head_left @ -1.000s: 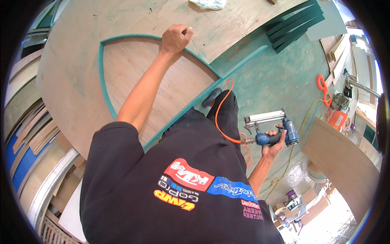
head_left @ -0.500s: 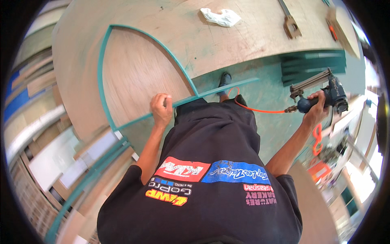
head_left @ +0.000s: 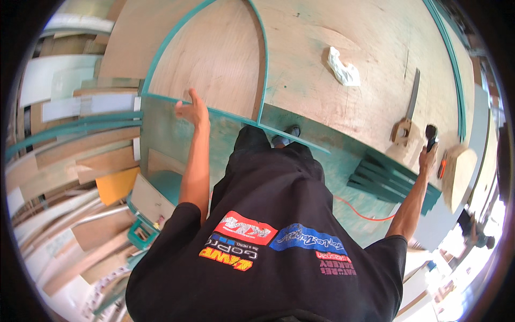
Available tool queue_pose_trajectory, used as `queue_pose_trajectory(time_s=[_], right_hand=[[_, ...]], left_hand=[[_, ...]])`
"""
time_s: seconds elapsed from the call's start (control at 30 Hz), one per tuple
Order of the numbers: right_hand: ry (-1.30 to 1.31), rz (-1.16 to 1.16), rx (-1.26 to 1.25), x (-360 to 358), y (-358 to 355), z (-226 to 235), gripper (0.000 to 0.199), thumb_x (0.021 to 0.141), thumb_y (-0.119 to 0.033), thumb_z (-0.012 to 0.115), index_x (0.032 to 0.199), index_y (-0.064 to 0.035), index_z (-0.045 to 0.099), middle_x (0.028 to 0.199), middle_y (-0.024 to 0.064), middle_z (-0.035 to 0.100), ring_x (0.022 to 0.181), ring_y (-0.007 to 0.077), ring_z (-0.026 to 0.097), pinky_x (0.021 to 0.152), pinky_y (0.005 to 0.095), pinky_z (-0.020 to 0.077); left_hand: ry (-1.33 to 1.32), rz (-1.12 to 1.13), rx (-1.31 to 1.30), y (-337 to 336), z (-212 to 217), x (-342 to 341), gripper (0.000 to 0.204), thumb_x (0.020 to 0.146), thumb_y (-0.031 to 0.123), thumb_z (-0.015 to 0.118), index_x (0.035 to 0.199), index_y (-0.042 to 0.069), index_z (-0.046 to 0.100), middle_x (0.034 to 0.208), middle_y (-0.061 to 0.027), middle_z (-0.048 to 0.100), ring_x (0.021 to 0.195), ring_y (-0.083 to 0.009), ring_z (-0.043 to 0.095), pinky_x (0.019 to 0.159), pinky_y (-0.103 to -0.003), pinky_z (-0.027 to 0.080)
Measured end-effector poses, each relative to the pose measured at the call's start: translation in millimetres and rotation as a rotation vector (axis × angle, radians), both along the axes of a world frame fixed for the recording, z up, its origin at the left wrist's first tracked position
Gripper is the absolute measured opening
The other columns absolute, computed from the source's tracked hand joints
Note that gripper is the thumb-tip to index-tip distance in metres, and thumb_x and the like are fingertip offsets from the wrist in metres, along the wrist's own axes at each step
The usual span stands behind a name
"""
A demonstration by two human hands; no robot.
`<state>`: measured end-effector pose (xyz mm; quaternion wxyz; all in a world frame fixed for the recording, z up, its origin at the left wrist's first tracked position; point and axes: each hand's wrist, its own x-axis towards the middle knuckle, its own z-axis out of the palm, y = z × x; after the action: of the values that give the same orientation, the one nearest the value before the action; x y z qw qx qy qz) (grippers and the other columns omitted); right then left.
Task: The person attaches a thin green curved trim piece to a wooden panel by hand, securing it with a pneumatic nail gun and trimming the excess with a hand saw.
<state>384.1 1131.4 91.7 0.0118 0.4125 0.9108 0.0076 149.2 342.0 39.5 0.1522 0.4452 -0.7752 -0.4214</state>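
Note:
My left hand (head_left: 191, 111) is stretched out with fingers apart, at the straight teal edge strip (head_left: 230, 115) of a pointed arch frame lying on a big plywood sheet (head_left: 306, 102). It holds nothing. My right hand (head_left: 427, 159) grips the handle of a dark nail gun (head_left: 431, 134), which rests at the near edge of the plywood sheet. An orange air hose (head_left: 358, 212) trails below my right arm. A handsaw (head_left: 410, 105) with a wooden handle lies on the sheet just left of the nail gun.
A crumpled white rag (head_left: 343, 67) lies on the plywood. Stacked teal strips (head_left: 383, 180) sit under the sheet's near edge. Boards and offcuts (head_left: 80, 161) pile up at the left. A round wooden piece (head_left: 458, 172) lies at the right.
My right hand has carried the nail gun up to the edge of the plywood beside the saw. My left hand has let go of the teal strip and opened.

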Motion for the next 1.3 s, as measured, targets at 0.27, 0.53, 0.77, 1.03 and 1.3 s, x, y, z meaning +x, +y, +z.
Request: queue_pose_trajectory(time_s=[0.27, 0.53, 0.77, 1.03, 1.3], right_hand=[[-0.081, 0.002, 0.063, -10, 14, -40, 0.072, 0.097, -0.022, 0.06, 0.162, -0.0199, 0.03, 0.126, 0.0295, 0.064, 0.116, 0.0456, 0.063, 0.098, 0.0555, 0.0493], [0.064, -0.021, -0.145, -20, 54, -103, 0.08, 0.097, -0.024, 0.06, 0.165, -0.0182, 0.019, 0.154, 0.0266, 0.046, 0.136, 0.0421, 0.051, 0.112, 0.0493, 0.0409], [0.077, -0.094, 0.153, -42, -35, -58, 0.064, 0.095, -0.035, 0.059, 0.15, -0.0046, 0.046, 0.144, 0.0257, 0.053, 0.133, 0.0406, 0.051, 0.11, 0.0485, 0.0428], [0.35, -0.249, -0.253, -65, -140, -71, 0.089, 0.086, -0.064, 0.07, 0.124, 0.0148, 0.059, 0.127, 0.037, 0.058, 0.122, 0.0476, 0.056, 0.099, 0.0563, 0.048], [0.195, -0.315, -0.068, -75, -159, -73, 0.085, 0.08, -0.064, 0.074, 0.134, 0.0007, 0.062, 0.127, 0.0327, 0.058, 0.121, 0.0462, 0.056, 0.099, 0.0536, 0.0492]], left_hand=[[-0.062, 0.316, 0.367, -23, -17, -33, 0.066, 0.106, 0.041, 0.049, 0.142, -0.012, 0.034, 0.139, -0.0297, 0.053, 0.119, -0.0409, 0.061, 0.09, -0.052, 0.056], [-0.195, 0.225, 0.095, -42, -45, -49, 0.052, 0.105, 0.037, 0.048, 0.122, -0.011, 0.059, 0.119, -0.0296, 0.067, 0.102, -0.0393, 0.07, 0.082, -0.049, 0.06], [-0.27, 0.305, 0.275, -13, -9, -56, 0.061, 0.106, 0.043, 0.04, 0.11, -0.011, 0.068, 0.114, -0.0279, 0.071, 0.1, -0.0377, 0.071, 0.081, -0.048, 0.06], [-0.253, 0.234, 0.22, -49, -51, -50, 0.061, 0.106, 0.044, 0.04, 0.117, -0.011, 0.064, 0.119, -0.0286, 0.069, 0.103, -0.0385, 0.071, 0.083, -0.046, 0.061], [-0.294, 0.2, 0.24, -58, -57, -40, 0.061, 0.102, 0.049, 0.049, 0.124, -0.006, 0.063, 0.122, -0.0234, 0.069, 0.102, -0.0359, 0.072, 0.08, -0.044, 0.061]])
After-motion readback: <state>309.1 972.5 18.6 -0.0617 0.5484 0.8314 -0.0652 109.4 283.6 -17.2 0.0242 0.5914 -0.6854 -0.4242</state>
